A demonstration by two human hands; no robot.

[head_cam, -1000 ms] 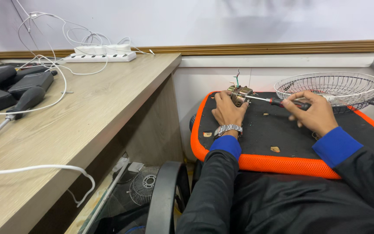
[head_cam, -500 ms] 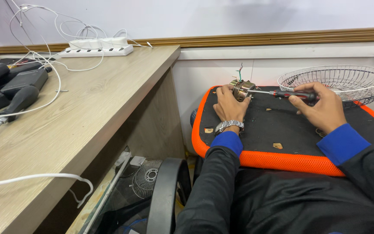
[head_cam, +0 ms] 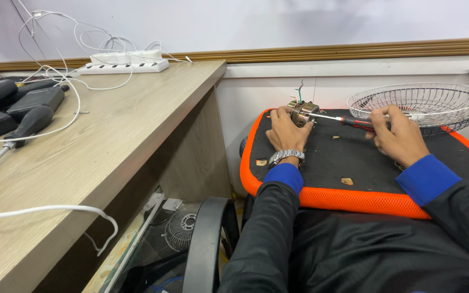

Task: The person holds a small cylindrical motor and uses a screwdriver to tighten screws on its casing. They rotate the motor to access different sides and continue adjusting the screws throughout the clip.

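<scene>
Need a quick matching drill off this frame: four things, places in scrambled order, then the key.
Things:
1. small motor
2. screwdriver
3. wire fan guard
4. power strip

Places:
A. back of the wooden desk, by the wall
B. gripped in the right hand, tip at the motor
C. under the left hand, far edge of the orange-rimmed pad
D. on the pad's far right, bowl side up

Pairs: 1-C, 2-B, 3-D, 4-A

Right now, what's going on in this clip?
A seated person steadies a small electric motor with the left hand on a black pad with an orange rim. The right hand holds a red-handled screwdriver with its tip at the motor. A wire fan guard lies behind.
</scene>
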